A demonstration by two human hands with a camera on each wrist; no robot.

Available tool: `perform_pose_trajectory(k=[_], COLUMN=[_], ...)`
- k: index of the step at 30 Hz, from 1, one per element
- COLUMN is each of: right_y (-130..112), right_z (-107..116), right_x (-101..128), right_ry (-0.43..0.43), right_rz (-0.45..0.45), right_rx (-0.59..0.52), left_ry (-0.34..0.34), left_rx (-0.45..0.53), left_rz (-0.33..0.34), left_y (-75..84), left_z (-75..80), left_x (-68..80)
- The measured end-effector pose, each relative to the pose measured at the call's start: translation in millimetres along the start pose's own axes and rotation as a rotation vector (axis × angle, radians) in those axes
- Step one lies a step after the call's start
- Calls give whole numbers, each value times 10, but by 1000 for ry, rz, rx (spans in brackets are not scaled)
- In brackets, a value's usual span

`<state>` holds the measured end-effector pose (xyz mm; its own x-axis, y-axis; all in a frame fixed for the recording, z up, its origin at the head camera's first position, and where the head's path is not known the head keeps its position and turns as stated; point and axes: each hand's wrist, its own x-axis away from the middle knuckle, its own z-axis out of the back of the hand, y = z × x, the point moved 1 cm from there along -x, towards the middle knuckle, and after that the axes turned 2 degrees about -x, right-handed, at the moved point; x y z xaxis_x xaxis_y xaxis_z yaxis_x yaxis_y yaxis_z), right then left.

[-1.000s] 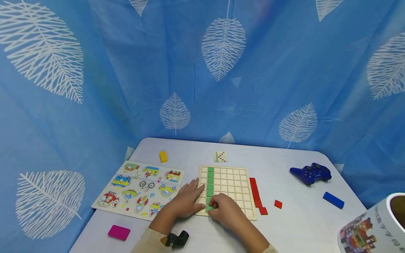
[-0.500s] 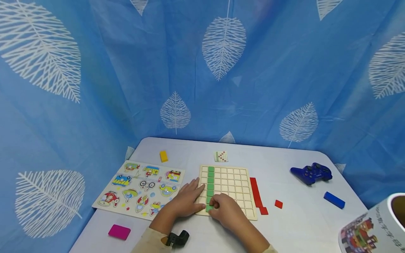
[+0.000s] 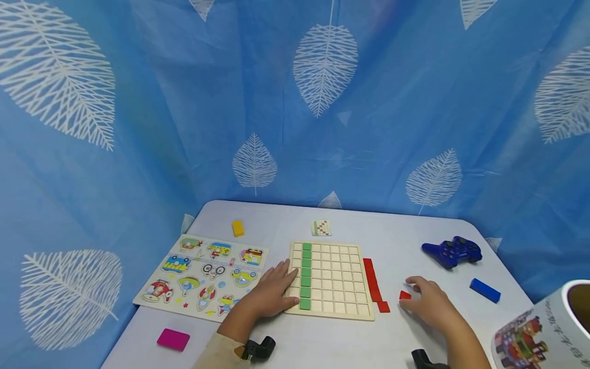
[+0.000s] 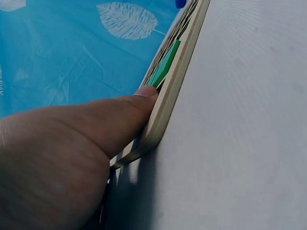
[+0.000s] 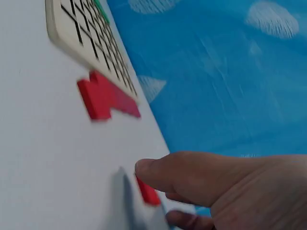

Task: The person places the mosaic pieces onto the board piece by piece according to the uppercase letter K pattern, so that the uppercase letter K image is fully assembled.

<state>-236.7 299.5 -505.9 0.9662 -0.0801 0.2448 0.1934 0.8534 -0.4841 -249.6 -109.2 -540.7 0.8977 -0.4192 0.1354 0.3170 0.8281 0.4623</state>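
Note:
A wooden grid board (image 3: 338, 279) lies mid-table with one column of green square tiles (image 3: 306, 282) in its left part. My left hand (image 3: 272, 292) rests flat, fingers spread, on the board's left edge. Its thumb (image 4: 129, 112) lies over the near rim, close to a green tile (image 4: 165, 64) in the left wrist view. To the right of the board, my right hand (image 3: 428, 300) is over a lone red square tile (image 3: 404, 295), thumb and fingers parted around it. In the right wrist view the thumb (image 5: 163, 172) overlaps part of that red tile (image 5: 148, 191).
Red tiles (image 3: 372, 279) line the board's right side. A pattern card (image 3: 321, 228) lies behind it. A vehicle puzzle board (image 3: 203, 274), yellow block (image 3: 237, 228) and magenta block (image 3: 173, 339) are left; a game controller (image 3: 451, 252), blue block (image 3: 485, 290) and printed canister (image 3: 534, 333) are right.
My right hand has left the lowest green tile, which now shows fully in the column, and moved right to the lone red tile. My left hand has stayed on the board.

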Motion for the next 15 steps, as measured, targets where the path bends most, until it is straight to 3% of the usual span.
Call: perform_pose_trajectory(k=[3, 8, 12, 15], right_y=[137, 113, -13, -274], right_z=[12, -12, -36, -144], right_x=[-25, -91, -105, -101], right_ry=[-28, -27, 12, 60], right_rz=[4, 15, 12, 55], right_rx=[-40, -102, -110, -149], left_ry=[4, 13, 15, 9], left_rx=[6, -4, -2, -2], left_rz=[-2, -4, -8, -5], left_y=[8, 12, 13, 4], left_z=[27, 45, 30, 7], left_x=[10, 8, 1, 2])
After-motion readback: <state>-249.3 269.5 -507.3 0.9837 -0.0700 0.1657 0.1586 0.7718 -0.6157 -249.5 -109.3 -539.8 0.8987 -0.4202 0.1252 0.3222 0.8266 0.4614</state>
